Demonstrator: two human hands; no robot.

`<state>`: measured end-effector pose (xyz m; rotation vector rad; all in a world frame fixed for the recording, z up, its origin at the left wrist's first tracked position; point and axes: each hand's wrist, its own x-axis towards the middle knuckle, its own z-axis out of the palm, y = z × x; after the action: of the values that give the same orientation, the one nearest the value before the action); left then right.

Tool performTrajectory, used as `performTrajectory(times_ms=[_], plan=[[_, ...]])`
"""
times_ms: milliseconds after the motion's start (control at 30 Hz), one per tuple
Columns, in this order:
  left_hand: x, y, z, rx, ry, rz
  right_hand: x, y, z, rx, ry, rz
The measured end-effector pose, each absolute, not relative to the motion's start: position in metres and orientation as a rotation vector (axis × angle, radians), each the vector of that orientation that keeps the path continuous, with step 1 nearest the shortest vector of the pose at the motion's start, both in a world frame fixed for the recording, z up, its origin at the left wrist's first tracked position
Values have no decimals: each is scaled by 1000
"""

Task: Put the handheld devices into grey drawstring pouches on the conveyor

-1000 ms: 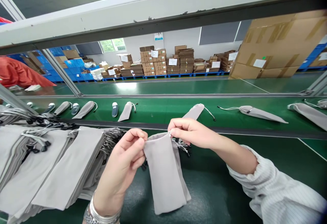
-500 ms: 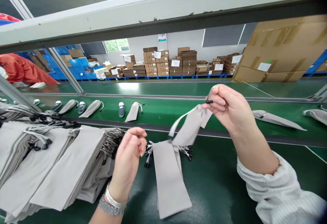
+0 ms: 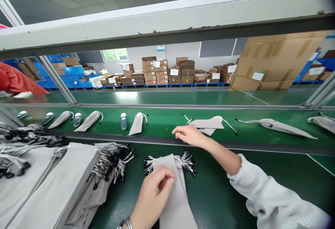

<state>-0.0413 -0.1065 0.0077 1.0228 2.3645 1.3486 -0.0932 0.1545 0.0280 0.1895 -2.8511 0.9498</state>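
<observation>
My left hand [image 3: 154,190] rests with curled fingers on top of a small stack of grey drawstring pouches [image 3: 176,194] lying on the green table in front of me. My right hand [image 3: 188,135] reaches forward over the dark rail, fingers loosely stretched and empty, just short of a grey pouch [image 3: 208,123] lying on the green conveyor belt [image 3: 162,121] with its cords spread out. A white striped sleeve covers my right forearm.
Big piles of grey pouches [image 3: 52,183] with black-tipped cords fill the left of the table. More pouches [image 3: 282,127] and small slipper-like items [image 3: 124,121] lie along the belt. A grey frame beam [image 3: 167,23] crosses overhead. Cardboard boxes [image 3: 272,61] stand behind.
My right hand carried a pouch up and forward, set it down on the belt and let go. My left hand dropped from the air onto the stack of pouches.
</observation>
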Motion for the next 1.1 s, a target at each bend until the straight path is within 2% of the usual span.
performTrajectory(times_ms=[267,867,1100], plan=[[-37,-106,3,1256,2481,1061,-100,153,-10,212,-2955,988],[-39,-106,-36,1505,2597,923,-102,155,-35,205,-2998,951],[-38,-106,-36,1521,2596,872,-105,159,-43,207,-3009,966]])
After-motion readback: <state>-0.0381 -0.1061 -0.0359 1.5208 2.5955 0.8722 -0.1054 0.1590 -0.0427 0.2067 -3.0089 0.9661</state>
